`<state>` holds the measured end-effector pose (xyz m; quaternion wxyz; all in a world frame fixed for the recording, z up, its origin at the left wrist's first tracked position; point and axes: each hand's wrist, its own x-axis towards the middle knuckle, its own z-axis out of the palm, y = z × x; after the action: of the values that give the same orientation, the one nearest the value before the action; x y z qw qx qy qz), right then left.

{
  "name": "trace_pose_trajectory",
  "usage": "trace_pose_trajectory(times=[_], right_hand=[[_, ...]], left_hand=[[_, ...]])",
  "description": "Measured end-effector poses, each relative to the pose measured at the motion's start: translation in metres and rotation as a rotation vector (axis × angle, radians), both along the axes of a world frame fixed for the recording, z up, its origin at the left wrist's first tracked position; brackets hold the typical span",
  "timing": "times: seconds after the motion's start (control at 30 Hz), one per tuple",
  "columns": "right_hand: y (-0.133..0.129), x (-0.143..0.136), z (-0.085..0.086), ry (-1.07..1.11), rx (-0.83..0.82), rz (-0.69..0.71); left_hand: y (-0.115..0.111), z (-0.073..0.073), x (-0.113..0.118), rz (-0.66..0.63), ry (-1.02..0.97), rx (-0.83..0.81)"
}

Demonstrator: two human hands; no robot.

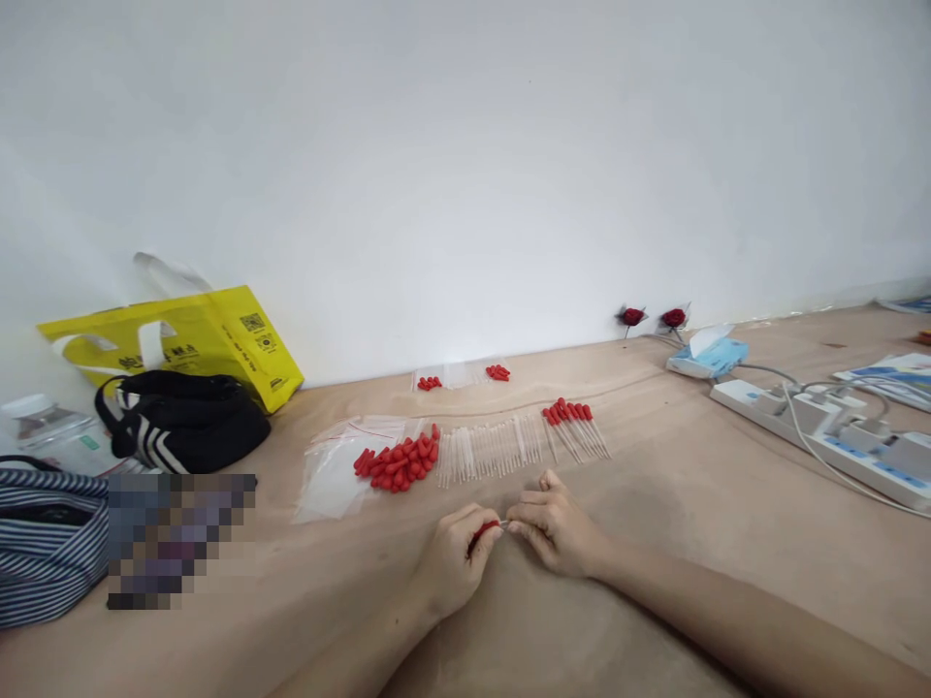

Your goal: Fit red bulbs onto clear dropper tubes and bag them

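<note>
My left hand [458,557] is closed around a small red bulb piece [485,530]. From its end a thin pale stick [504,524] reaches to my right hand [557,528], whose fingertips pinch it. Beyond my hands, a pile of red bulb pieces [399,465] lies partly on clear plastic bags [338,475]. Right of the pile, many thin clear sticks [487,449] lie side by side. Further right, several sticks with red tips [578,427] form a row.
Two small bags with red pieces [429,384] lie near the wall. At left stand a yellow bag [210,339], a black cap [204,417] and a striped bag [48,543]. Two dark red roses [632,317], a tissue pack [707,356] and a power strip [836,446] are at right.
</note>
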<state>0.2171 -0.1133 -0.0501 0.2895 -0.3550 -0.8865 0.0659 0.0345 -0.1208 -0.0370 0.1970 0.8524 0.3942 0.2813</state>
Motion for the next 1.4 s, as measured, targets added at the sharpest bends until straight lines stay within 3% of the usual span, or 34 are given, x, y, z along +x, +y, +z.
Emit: trace_pose_trajectory(times=[0.23,0.37,0.47,0.6,0.7,1.0,1.23,1.4], right_hand=[[0.001,0.01,0.016,-0.127,0.017,0.019],[0.006,0.018,0.016,-0.147,0.013,-0.037],[0.026,0.034,0.012,0.021,-0.051,-0.286],[0.059,0.058,0.004,0.185,-0.127,-0.746],[0.075,0.064,-0.003,0.126,-0.149,-0.895],[0.085,0.057,-0.007,-0.014,-0.152,-0.996],[0.079,0.044,0.003,-0.113,-0.161,-0.905],[0.085,0.034,0.002,-0.284,-0.227,-0.944]], left_hand=[[0.005,0.003,-0.001,0.04,-0.027,-0.045],[0.011,-0.004,-0.005,0.169,-0.146,-0.05],[0.016,-0.013,-0.008,0.271,-0.268,-0.083],[0.019,-0.015,-0.01,0.227,-0.239,-0.075],[0.016,-0.011,-0.008,0.186,-0.183,-0.04],[0.012,-0.004,-0.007,0.158,-0.135,-0.046],[0.011,-0.004,-0.005,0.164,-0.082,-0.035],[0.013,-0.004,-0.007,0.296,0.031,0.062]])
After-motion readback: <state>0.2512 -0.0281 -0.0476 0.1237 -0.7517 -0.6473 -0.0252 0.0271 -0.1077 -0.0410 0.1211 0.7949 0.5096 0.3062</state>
